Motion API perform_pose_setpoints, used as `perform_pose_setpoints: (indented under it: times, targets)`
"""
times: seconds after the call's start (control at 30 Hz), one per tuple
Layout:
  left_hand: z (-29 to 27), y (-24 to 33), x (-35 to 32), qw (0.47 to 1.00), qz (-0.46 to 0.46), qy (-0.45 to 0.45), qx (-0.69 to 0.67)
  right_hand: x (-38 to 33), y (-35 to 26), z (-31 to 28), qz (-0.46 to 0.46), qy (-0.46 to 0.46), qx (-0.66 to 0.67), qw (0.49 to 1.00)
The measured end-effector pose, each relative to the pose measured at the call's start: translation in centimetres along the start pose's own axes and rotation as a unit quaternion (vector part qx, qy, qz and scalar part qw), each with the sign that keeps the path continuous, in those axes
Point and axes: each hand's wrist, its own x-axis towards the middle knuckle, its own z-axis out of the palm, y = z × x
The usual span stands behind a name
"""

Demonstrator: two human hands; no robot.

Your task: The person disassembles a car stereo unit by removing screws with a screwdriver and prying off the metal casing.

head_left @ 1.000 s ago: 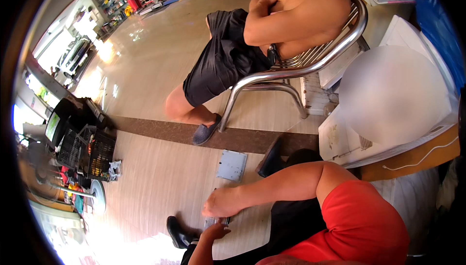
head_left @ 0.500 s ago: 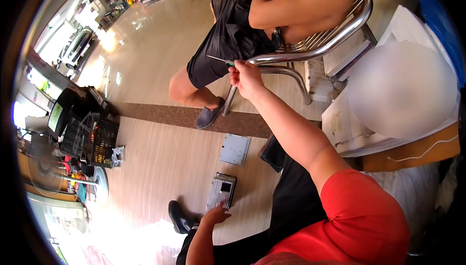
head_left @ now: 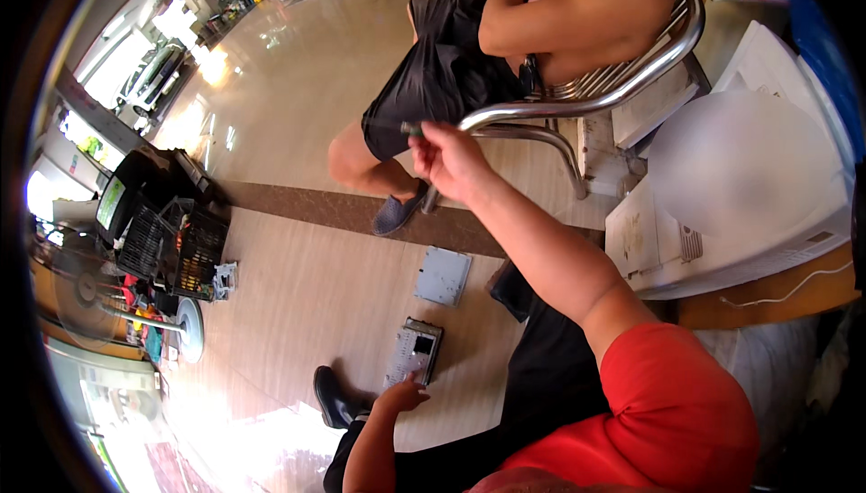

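My right hand (head_left: 448, 158) is raised out in front, fingers pinched on a small dark tool (head_left: 411, 129) that points left, near the metal chair (head_left: 577, 101). My left hand (head_left: 401, 395) reaches down to the floor and touches the near end of a small grey electronic unit (head_left: 413, 350). A flat grey metal cover plate (head_left: 443, 275) lies on the floor just beyond the unit.
Another person sits in the metal chair, one foot in a dark slipper (head_left: 397, 211). A white appliance (head_left: 722, 204) stands at the right. A floor fan (head_left: 117, 304) and black crates (head_left: 176, 245) stand at the left. My dark shoe (head_left: 332, 396) is by the unit.
My right hand lifted from the unit on the floor up toward the chair with the small tool. My left hand stays at the unit.
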Motion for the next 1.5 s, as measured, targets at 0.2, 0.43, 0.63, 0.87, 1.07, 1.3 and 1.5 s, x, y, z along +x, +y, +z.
perform_pose_setpoints:
  times: [0.2, 0.43, 0.63, 0.87, 1.07, 1.3, 1.5]
  targets:
    - [1.0, -2.4, 2.7, 0.962, 0.178, -0.018, 0.207, 1.1, -0.8, -1.6, -0.024, 0.004, -0.047, 0.999]
    - [2.2, -4.0, 2.1, 0.998, 0.032, -0.009, 0.053, -4.4, 5.8, 1.8, 0.118, -0.052, -0.227, 0.965]
    - [-1.4, 0.0, 0.2, 0.994, 0.089, -0.015, 0.07, -6.1, 7.3, 0.6, 0.168, -0.107, -0.283, 0.938]
    - [0.0, -1.5, 0.6, 0.998, 0.053, -0.017, 0.042, -6.1, 7.5, 1.7, 0.169, -0.094, -0.299, 0.935]
    - [-0.5, -1.4, 1.6, 0.987, 0.142, -0.005, 0.074, -5.9, 7.0, 0.5, 0.171, -0.086, -0.303, 0.934]
    - [1.5, -3.7, 2.9, 0.981, 0.177, 0.008, 0.073, -6.0, 8.0, 0.6, 0.178, -0.107, -0.29, 0.934]
    - [1.9, -4.1, 2.9, 0.994, 0.107, -0.002, 0.001, -6.0, 8.5, 0.9, 0.176, -0.096, -0.282, 0.938]
